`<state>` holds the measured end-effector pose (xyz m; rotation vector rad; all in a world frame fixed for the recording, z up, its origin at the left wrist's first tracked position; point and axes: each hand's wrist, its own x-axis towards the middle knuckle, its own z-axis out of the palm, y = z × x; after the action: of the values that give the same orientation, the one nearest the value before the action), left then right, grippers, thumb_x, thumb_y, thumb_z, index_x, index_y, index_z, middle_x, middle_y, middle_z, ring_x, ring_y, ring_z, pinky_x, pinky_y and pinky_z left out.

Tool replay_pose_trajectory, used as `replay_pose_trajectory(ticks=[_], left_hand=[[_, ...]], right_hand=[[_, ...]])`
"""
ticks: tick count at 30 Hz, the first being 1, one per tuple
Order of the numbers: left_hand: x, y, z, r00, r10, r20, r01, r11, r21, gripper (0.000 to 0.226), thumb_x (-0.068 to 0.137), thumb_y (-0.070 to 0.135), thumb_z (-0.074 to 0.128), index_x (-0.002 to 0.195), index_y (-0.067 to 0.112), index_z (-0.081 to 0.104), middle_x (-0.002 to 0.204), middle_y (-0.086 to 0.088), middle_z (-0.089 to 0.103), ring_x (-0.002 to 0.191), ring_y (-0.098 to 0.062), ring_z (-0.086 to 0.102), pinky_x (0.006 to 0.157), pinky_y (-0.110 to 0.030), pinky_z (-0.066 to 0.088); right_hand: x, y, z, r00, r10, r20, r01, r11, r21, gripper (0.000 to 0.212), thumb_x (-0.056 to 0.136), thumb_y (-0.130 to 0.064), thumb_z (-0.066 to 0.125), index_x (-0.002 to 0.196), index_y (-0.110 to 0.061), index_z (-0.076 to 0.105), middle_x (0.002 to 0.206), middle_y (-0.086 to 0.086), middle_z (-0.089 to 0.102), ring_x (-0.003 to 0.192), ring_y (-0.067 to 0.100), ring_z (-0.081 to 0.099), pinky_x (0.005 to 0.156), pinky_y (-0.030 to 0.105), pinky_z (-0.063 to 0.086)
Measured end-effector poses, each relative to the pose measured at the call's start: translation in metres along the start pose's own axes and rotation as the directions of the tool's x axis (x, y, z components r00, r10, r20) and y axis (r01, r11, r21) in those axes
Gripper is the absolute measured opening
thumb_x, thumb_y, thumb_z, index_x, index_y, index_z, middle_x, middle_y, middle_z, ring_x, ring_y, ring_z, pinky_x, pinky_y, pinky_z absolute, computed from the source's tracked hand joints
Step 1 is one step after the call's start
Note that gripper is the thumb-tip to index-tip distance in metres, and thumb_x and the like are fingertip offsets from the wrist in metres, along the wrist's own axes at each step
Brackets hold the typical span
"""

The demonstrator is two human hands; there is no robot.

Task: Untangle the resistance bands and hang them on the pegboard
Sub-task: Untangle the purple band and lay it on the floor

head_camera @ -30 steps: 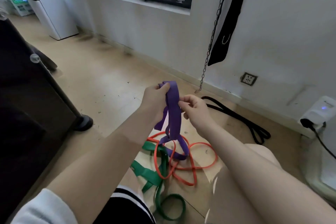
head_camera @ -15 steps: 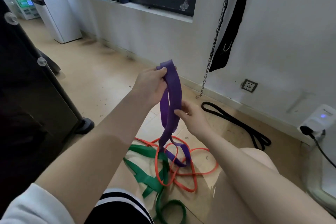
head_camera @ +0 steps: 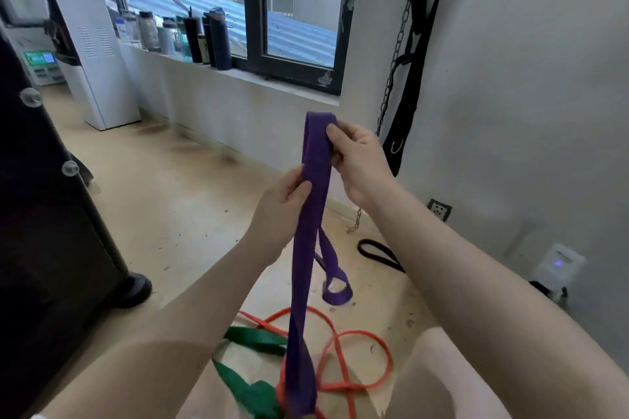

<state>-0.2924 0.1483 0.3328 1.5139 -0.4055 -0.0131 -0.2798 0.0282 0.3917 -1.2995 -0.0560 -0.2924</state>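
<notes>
Right hand: the right hand (head_camera: 357, 160) is raised, its fingers curled round the folded top of the purple band (head_camera: 315, 180).
Left hand: the left hand (head_camera: 284, 204) pinches the same band lower down.
Floor: the orange band (head_camera: 354, 384) and green band (head_camera: 253, 391) lie tangled on the floor (head_camera: 177, 214).
Room: bottles (head_camera: 190, 34) are lined along the windowsill.

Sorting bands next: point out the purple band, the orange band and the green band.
purple band (head_camera: 315, 160): head view, flat stretch between the hands.
orange band (head_camera: 381, 349): head view, loop on the floor.
green band (head_camera: 253, 338): head view, upper fold on the floor.
</notes>
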Motion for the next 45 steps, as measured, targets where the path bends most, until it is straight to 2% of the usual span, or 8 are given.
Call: replay_pose_trajectory(ticks=[5,9,13,18,25,32,40,45], left_hand=[[0.008,0.018,0.005,0.996,0.087,-0.02,-0.088,0.996,-0.008,0.032,0.097,0.009,0.038,0.118,0.024,0.056,0.103,0.002,0.068,0.094,-0.012,0.065,0.082,-0.026,0.053],[0.009,0.019,0.005,0.995,0.046,-0.092,-0.048,0.999,-0.02,0.024,0.095,0.007,0.042,0.103,0.022,0.058,0.092,-0.003,0.069,0.084,-0.02,0.067,0.076,-0.034,0.056],[0.017,0.011,0.008,0.991,-0.061,-0.119,0.061,0.998,0.002,0.023,0.095,0.008,0.042,0.091,0.019,0.062,0.091,-0.009,0.068,0.083,-0.023,0.064,0.08,-0.044,0.053],[0.016,-0.003,0.017,0.989,-0.139,-0.055,0.142,0.989,0.053,0.024,0.095,0.005,0.038,0.1,0.01,0.06,0.096,-0.016,0.066,0.08,-0.022,0.062,0.081,-0.038,0.051],[0.022,0.007,0.019,0.982,-0.167,0.084,0.157,0.981,0.113,0.029,0.095,0.007,0.039,0.114,0.011,0.059,0.093,-0.003,0.065,0.084,-0.015,0.06,0.077,-0.027,0.05],[0.023,-0.002,0.016,0.978,-0.206,-0.015,0.204,0.975,-0.088,0.022,0.095,0.003,0.042,0.11,0.005,0.058,0.093,-0.01,0.061,0.088,-0.025,0.057,0.088,-0.046,0.05],[0.031,-0.017,0.005,0.973,-0.22,-0.067,0.215,0.974,-0.072,0.021,0.094,0.004,0.046,0.108,0.007,0.061,0.089,-0.003,0.063,0.078,-0.012,0.058,0.078,-0.026,0.053],[0.028,-0.039,0.003,0.916,-0.401,-0.01,0.401,0.914,0.054,0.036,0.096,0.038,0.043,0.106,0.009,0.061,0.094,-0.007,0.062,0.084,-0.018,0.058,0.08,-0.032,0.052]], right_hand=[[0.007,-0.019,0.01,0.999,-0.034,-0.021,0.036,0.993,0.117,0.024,0.097,-0.007,0.044,0.077,-0.01,0.057,0.05,-0.004,0.051,0.038,0.002,0.04,0.044,0.015,0.037],[0.0,-0.008,-0.003,0.999,-0.028,0.04,0.025,0.998,0.064,0.014,0.096,-0.012,0.048,0.091,-0.009,0.06,0.071,-0.001,0.066,0.064,0.007,0.06,0.061,0.017,0.049],[-0.028,0.031,-0.027,0.988,0.11,0.109,-0.055,0.907,-0.418,0.02,0.096,-0.021,0.048,0.114,-0.017,0.055,0.093,-0.006,0.064,0.085,0.007,0.06,0.08,0.023,0.048],[-0.05,0.068,-0.042,0.967,0.196,0.162,-0.146,0.95,-0.276,0.034,0.095,-0.004,0.046,0.128,-0.014,0.045,0.098,0.002,0.064,0.091,0.017,0.064,0.08,0.024,0.055],[-0.041,0.064,-0.046,0.994,-0.098,-0.057,0.052,0.836,-0.547,0.038,0.087,-0.023,0.062,0.12,-0.013,0.047,0.113,-0.002,0.056,0.095,0.014,0.057,0.078,0.023,0.049],[-0.057,0.092,-0.049,0.969,0.192,0.158,-0.133,0.937,-0.323,0.032,0.095,-0.012,0.05,0.126,-0.018,0.046,0.101,0.002,0.065,0.088,0.011,0.062,0.081,0.028,0.052],[-0.065,0.12,-0.061,0.938,0.332,0.101,-0.282,0.898,-0.337,0.022,0.092,-0.007,0.052,0.112,-0.01,0.059,0.099,0.005,0.067,0.087,0.017,0.064,0.081,0.033,0.055],[-0.049,0.105,-0.054,0.962,0.271,-0.025,-0.27,0.939,-0.211,0.019,0.091,-0.003,0.053,0.108,-0.002,0.061,0.093,0.01,0.066,0.083,0.019,0.063,0.079,0.033,0.054]])
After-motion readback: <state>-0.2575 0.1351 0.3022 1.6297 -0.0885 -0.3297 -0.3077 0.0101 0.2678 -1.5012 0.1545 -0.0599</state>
